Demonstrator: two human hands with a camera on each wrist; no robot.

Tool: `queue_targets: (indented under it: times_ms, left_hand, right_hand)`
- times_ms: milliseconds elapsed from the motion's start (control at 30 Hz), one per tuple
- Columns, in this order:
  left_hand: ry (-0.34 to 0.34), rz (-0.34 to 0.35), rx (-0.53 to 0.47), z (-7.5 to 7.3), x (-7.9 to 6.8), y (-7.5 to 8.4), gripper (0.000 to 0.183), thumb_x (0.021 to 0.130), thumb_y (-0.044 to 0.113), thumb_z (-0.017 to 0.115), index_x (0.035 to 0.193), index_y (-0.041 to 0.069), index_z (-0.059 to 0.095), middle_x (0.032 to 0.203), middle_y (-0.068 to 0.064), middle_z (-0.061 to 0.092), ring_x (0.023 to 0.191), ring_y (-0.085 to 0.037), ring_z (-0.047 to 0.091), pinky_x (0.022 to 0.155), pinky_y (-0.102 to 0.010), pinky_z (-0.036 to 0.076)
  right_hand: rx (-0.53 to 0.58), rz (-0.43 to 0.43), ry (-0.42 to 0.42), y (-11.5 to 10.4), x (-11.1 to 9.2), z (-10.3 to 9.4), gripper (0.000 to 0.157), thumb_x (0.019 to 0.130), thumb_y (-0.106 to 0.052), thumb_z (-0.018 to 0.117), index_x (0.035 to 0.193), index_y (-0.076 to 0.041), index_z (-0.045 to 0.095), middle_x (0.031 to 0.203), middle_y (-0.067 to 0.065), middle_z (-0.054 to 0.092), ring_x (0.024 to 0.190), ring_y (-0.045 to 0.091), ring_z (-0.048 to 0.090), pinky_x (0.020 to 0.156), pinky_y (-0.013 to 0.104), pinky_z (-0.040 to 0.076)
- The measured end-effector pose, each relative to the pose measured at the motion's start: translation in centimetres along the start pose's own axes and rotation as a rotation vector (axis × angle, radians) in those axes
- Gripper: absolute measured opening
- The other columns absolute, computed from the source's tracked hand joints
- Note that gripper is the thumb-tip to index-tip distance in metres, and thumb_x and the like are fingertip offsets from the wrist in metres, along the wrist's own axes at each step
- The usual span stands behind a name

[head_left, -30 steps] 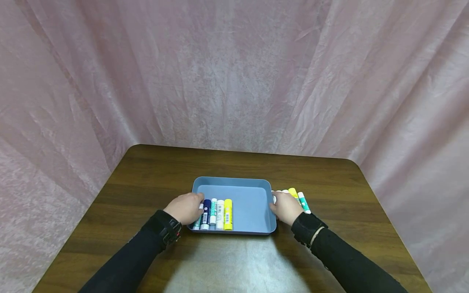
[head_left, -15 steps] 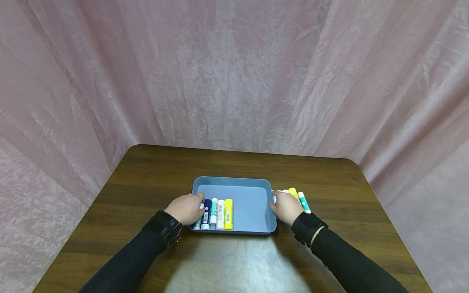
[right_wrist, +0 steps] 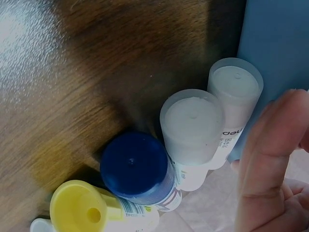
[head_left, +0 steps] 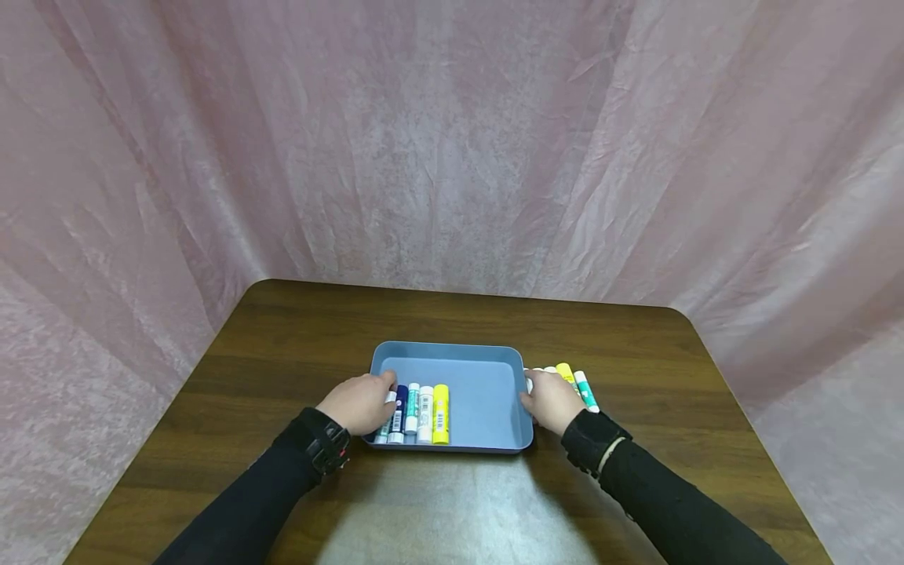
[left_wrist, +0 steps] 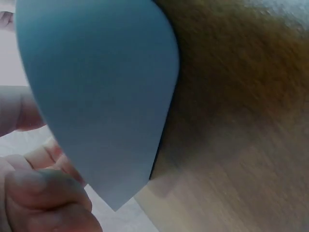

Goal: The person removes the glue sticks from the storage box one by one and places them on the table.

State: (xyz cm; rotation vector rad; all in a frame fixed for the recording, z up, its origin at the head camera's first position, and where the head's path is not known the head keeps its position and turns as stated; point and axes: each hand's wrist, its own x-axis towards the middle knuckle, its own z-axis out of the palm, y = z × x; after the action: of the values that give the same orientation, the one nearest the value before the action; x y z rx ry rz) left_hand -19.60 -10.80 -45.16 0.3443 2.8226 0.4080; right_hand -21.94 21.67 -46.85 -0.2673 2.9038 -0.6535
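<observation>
In the head view, a shallow blue tray (head_left: pixel 480 404) lies on the table with a row of glue sticks along its left half. My left hand (head_left: pixel 359 402) reaches over the tray's left rim, its curled fingers on the leftmost glue stick (head_left: pixel 384 431), which they partly cover. Beside that one are a dark blue glue stick (head_left: pixel 399 412), two white-capped ones and a yellow one (head_left: pixel 441 416). My right hand (head_left: pixel 553 401) grips the tray's right rim. Bent fingers (right_wrist: pixel 265 154) show next to the blue wall in the right wrist view.
To the right of the tray lie more glue sticks, partly hidden by my right hand, among them a green one (head_left: pixel 586 392) and a dark blue-capped one (right_wrist: pixel 135 166). The wooden table (head_left: pixel 452 310) ends at a pink curtain (head_left: pixel 452 157).
The leftmost glue stick has shifted slightly right under my left fingers, and the row beside it has nudged right a little. My right hand has stayed where it was.
</observation>
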Motion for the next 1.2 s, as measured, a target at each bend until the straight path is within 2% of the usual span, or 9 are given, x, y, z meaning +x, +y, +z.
queue_targets:
  times_ms: [133, 300, 533, 867, 1033, 1200]
  left_hand:
    - [0.01, 0.001, -0.031, -0.3, 0.0, 0.0, 0.025, 0.099, 0.028, 0.066, 0.118, 0.013, 0.06, 0.087, 0.0, 0.063, 0.074, -0.016, 0.057, 0.064, -0.032, 0.046]
    - [0.031, -0.001, -0.075, -0.9, 0.1, -0.3, 0.028, 0.099, 0.026, 0.065, 0.123, 0.013, 0.06, 0.094, -0.003, 0.067, 0.076, -0.016, 0.058, 0.066, -0.032, 0.049]
    - [0.086, 0.004, -0.153, -1.9, 0.1, -0.9, 0.03, 0.099, 0.025, 0.065, 0.127, 0.013, 0.058, 0.081, -0.001, 0.06, 0.067, -0.016, 0.055, 0.057, -0.03, 0.044]
    - [0.131, 0.031, -0.232, -3.2, -0.2, -1.8, 0.034, 0.103, 0.026, 0.06, 0.132, 0.009, 0.056, 0.075, -0.003, 0.052, 0.058, -0.015, 0.048, 0.053, -0.029, 0.038]
    - [0.154, 0.015, -0.256, -3.6, -0.2, -2.2, 0.034, 0.103, 0.026, 0.058, 0.133, 0.01, 0.055, 0.077, -0.004, 0.052, 0.061, -0.017, 0.049, 0.056, -0.03, 0.04]
    - [0.14, -0.02, -0.277, -3.7, 0.0, -2.9, 0.034, 0.104, 0.026, 0.057, 0.135, 0.011, 0.053, 0.079, -0.005, 0.053, 0.063, -0.019, 0.05, 0.057, -0.031, 0.042]
  right_hand:
    - [0.0, -0.002, 0.002, -0.1, 0.0, -0.1, 0.046, 0.095, -0.01, 0.068, 0.136, 0.008, 0.059, 0.064, 0.002, 0.063, 0.048, 0.01, 0.058, 0.05, 0.025, 0.047]
    - [-0.003, -0.003, 0.002, 0.0, 0.0, 0.0, 0.046, 0.095, -0.01, 0.068, 0.136, 0.008, 0.059, 0.065, 0.002, 0.063, 0.049, 0.01, 0.058, 0.051, 0.025, 0.047]
    - [-0.003, -0.003, 0.004, 0.0, 0.0, 0.0, 0.046, 0.095, -0.01, 0.068, 0.136, 0.008, 0.058, 0.064, 0.002, 0.063, 0.048, 0.01, 0.059, 0.051, 0.025, 0.047]
    - [-0.002, 0.01, -0.009, -0.1, 0.0, 0.1, 0.046, 0.095, -0.01, 0.068, 0.137, 0.008, 0.058, 0.065, 0.002, 0.063, 0.049, 0.01, 0.059, 0.051, 0.025, 0.047]
    - [-0.013, 0.01, -0.007, -0.1, 0.0, 0.1, 0.046, 0.095, -0.011, 0.069, 0.136, 0.007, 0.059, 0.067, 0.003, 0.064, 0.052, 0.011, 0.059, 0.052, 0.025, 0.047]
    - [-0.021, 0.004, 0.002, -0.1, 0.0, 0.1, 0.046, 0.095, -0.011, 0.069, 0.135, 0.008, 0.06, 0.067, 0.003, 0.064, 0.054, 0.011, 0.058, 0.053, 0.025, 0.047]
